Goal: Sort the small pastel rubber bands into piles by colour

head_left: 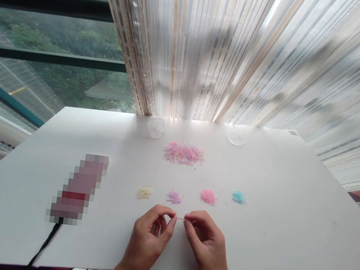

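Between my two hands a thin pink rubber band [180, 218] runs taut, just above the near part of the table. My left hand [149, 237] pinches one end of it between thumb and forefinger. The other end is in the pinch of my right hand [208, 244]. Just beyond my hands lie small sorted piles in a row: yellow [144, 192], purple [175, 197], pink [208, 196] and teal [239, 197]. Farther back spreads a larger mixed pile of pink, purple and pale rubber bands [183, 153].
A clear round container [156, 128] and a clear lid [236, 139] sit at the far edge of the white table [289, 211]. To the left lies a pixelated pinkish object [76, 188] with a black strap [46, 243]. Behind the table hangs a striped curtain [204, 54] beside a window.
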### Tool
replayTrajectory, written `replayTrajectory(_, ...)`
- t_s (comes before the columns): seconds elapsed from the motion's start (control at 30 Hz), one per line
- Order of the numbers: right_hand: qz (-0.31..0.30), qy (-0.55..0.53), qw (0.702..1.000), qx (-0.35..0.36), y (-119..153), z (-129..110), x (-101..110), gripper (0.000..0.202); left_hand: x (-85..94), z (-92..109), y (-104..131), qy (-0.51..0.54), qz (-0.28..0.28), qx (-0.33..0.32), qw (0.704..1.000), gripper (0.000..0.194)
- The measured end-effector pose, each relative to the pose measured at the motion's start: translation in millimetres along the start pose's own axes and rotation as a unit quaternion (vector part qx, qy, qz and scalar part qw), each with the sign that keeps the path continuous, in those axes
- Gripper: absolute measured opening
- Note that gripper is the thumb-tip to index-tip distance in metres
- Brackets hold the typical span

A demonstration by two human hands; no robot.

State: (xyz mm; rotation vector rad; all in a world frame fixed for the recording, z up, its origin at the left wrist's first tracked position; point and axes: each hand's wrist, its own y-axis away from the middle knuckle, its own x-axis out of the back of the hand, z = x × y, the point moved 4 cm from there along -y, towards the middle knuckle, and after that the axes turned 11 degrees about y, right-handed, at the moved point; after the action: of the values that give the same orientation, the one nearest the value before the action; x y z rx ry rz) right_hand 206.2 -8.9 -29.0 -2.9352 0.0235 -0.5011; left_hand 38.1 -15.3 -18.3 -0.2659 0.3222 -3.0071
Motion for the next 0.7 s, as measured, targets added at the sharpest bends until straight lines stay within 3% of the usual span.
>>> replayTrajectory(0.23, -0.003, 0.023, 1.000, 0.005, 0, -3, 3, 0.014, 1.0, -5, 2, -0.006, -0.003, 0.005, 1.000, 0.009)
replayTrajectory(0.53, 0.060, 0.204, 0.975, 0.062, -34, 15, 71, 0.014, -0.2, -3, 0, -0.010, -0.019, 0.003, 1.000, 0.010)
replayTrajectory(0.7, 0.052, 0.242, 0.964, 0.102, -45, 27, 81, 0.014, -1.1, -5, 0, -0.031, -0.027, 0.000, 0.999, 0.010)
